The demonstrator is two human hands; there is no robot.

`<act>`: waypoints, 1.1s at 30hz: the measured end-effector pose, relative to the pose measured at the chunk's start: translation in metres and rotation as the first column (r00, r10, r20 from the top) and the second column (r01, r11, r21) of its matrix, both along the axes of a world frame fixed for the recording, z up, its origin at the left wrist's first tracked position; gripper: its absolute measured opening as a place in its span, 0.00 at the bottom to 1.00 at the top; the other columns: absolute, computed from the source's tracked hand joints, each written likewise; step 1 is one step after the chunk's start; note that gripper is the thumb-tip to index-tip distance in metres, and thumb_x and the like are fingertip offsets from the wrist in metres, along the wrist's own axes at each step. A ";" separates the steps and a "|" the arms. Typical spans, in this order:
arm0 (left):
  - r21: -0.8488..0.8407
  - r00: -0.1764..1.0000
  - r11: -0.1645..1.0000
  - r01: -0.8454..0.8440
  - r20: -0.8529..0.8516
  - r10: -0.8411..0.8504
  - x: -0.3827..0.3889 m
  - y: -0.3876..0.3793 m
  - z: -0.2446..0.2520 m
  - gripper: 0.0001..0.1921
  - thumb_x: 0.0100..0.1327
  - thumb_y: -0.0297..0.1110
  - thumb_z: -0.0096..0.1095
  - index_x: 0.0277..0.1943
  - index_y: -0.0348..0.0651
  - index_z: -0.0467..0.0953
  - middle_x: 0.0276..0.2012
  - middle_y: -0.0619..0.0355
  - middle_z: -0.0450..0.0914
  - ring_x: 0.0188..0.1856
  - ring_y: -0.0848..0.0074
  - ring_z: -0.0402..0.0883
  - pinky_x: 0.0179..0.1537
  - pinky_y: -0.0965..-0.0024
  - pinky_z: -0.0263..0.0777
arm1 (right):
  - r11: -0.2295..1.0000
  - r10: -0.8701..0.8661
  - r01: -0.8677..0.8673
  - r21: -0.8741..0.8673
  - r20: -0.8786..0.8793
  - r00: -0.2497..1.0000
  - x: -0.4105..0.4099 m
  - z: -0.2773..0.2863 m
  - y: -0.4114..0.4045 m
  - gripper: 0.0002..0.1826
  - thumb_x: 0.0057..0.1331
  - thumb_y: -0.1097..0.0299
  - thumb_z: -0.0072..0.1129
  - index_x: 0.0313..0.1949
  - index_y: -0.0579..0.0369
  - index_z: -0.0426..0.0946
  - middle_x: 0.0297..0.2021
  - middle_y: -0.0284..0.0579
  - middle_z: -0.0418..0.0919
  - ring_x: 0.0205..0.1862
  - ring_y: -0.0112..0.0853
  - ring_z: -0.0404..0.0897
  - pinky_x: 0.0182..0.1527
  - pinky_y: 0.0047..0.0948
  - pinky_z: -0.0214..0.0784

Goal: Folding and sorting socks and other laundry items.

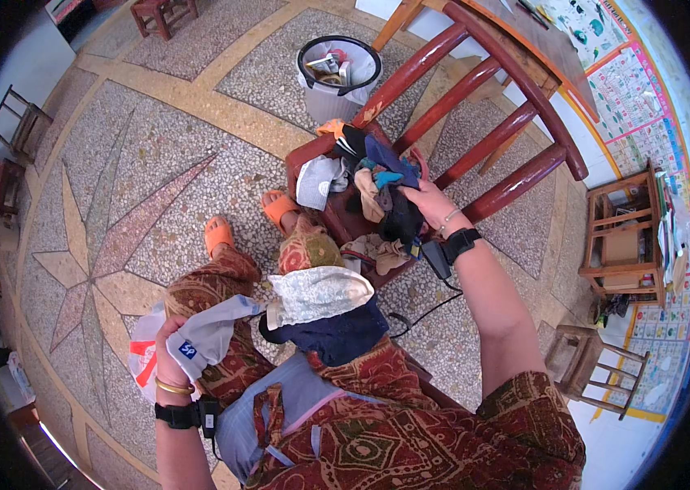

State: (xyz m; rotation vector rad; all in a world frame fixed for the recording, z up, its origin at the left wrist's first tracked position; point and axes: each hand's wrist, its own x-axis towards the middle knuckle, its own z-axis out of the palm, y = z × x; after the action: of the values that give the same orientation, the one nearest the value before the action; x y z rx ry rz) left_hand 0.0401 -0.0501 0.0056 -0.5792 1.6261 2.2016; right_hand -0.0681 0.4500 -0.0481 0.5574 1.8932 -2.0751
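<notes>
In my left hand (171, 350) is a light grey sock (213, 334) with a small blue patch; its toe end stretches toward my lap. A white plastic bag with red marks (142, 361) is partly hidden behind that hand. Across my thigh lie a pale patterned cloth piece (320, 295) and a dark navy one (338, 337) under it. My right hand (433, 205) reaches into a mixed pile of socks (384, 184) on the seat of a red wooden chair (305, 156). Its fingertips are hidden among dark fabric. A grey-white sock (317, 184) lies at the pile's left side.
Behind the chair stands a lined waste bin (342, 101) holding rubbish. A black cable (424, 315) hangs from the device at my right wrist. To the right are a wooden shelf (623, 236) and a small wooden chair (577, 361). A wooden table (556, 37) stands at upper right.
</notes>
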 end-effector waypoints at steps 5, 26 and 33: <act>0.029 1.000 1.000 0.005 0.000 -0.005 -0.001 0.000 0.000 0.06 0.64 0.28 0.45 0.37 0.38 0.70 0.33 0.54 0.79 0.33 0.70 0.80 0.36 0.70 0.76 | 0.998 -0.067 0.066 -0.011 -0.093 0.993 0.000 -0.005 0.003 0.14 0.61 0.72 0.56 0.47 0.57 0.74 0.41 0.33 0.76 0.40 0.23 0.74 0.45 0.23 0.67; -0.045 0.998 0.998 0.043 -0.046 -0.045 -0.002 -0.001 -0.004 0.05 0.64 0.28 0.44 0.36 0.41 0.70 0.33 0.56 0.79 0.33 0.71 0.80 0.35 0.71 0.76 | 0.974 -0.161 0.204 0.099 -0.332 0.930 0.005 0.019 0.020 0.17 0.62 0.75 0.56 0.51 0.57 0.71 0.43 0.32 0.76 0.43 0.22 0.74 0.49 0.23 0.67; -0.024 0.999 0.999 0.038 -0.002 -0.038 -0.002 -0.001 -0.002 0.08 0.65 0.32 0.43 0.35 0.40 0.70 0.33 0.54 0.79 0.35 0.69 0.79 0.40 0.69 0.75 | 0.901 -0.427 0.410 -0.142 -0.461 0.778 0.007 0.038 0.038 0.13 0.62 0.76 0.55 0.48 0.55 0.73 0.39 0.32 0.77 0.39 0.23 0.76 0.44 0.23 0.69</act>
State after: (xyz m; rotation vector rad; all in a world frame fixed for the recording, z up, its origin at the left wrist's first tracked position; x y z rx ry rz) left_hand 0.0376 -0.0514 0.0039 -0.5474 1.6535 2.1597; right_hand -0.0608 0.4880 -0.0098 0.5243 2.1395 -2.7463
